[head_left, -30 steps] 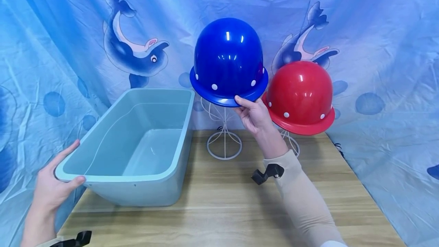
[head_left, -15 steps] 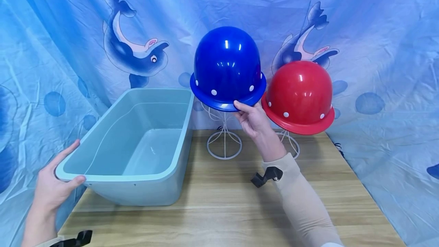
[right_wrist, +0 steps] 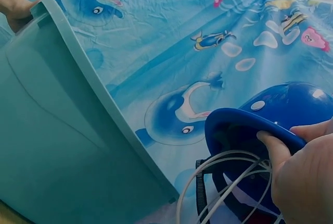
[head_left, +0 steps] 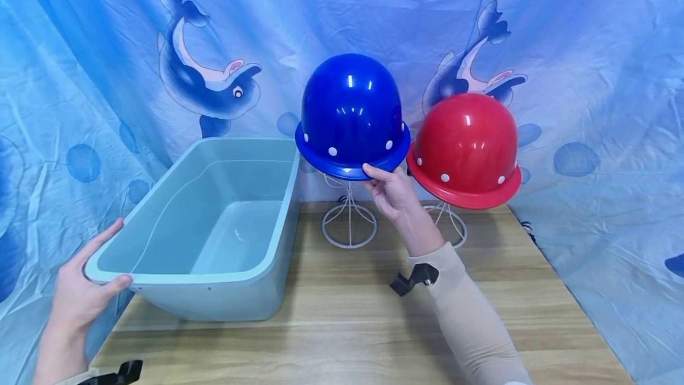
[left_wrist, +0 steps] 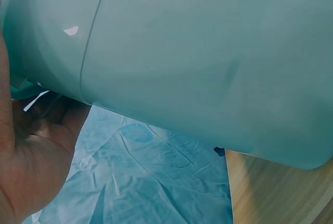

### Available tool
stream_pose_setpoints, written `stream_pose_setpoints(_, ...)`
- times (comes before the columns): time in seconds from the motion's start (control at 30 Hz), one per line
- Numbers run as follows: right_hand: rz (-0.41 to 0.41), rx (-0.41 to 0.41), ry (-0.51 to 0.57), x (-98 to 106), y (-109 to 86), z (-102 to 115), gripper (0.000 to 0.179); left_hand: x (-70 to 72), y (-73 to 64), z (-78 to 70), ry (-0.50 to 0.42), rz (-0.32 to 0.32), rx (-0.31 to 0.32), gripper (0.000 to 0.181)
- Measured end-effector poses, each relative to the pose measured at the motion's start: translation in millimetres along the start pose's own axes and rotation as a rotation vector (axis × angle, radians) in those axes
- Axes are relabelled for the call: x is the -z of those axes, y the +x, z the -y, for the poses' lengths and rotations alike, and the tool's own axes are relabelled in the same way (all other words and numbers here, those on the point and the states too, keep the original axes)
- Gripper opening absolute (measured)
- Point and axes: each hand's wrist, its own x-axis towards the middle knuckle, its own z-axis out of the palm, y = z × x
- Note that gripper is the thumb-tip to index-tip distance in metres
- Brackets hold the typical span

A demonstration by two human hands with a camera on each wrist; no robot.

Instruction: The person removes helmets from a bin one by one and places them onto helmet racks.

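A blue hard hat (head_left: 350, 111) is over a white wire stand (head_left: 350, 224), whose top is hidden inside the shell. My right hand (head_left: 392, 192) pinches the front brim, thumb on top and fingers beneath. In the right wrist view the wire loops of the stand (right_wrist: 223, 156) reach up into the hat (right_wrist: 291, 104), and a black strap hangs below it. My left hand (head_left: 80, 290) grips the near left corner of a pale teal plastic tub (head_left: 187, 278), thumb over the front rim. The left wrist view shows that hand (left_wrist: 41, 156) against the tub's outer wall (left_wrist: 182, 67).
A red hard hat (head_left: 467, 150) sits on another white wire stand (head_left: 451, 224) at the right, close beside the blue one. The wooden table (head_left: 347, 314) carries the tub at its left. A blue dolphin-print cloth (head_left: 342, 5) hangs behind and around.
My right hand and the blue hard hat have come down over the wire stand, covering more of its upper wires. My left hand and the tub have stayed in place.
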Motion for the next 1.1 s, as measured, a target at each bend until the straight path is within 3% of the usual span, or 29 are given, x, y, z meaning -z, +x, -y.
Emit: stream_pose_setpoints(1.1, -0.035, -0.011, -0.066, 18, -2.3, -38, 0.064, 1.7, 0.5, 2.3, -0.015, 0.004, 0.017, 0.084)
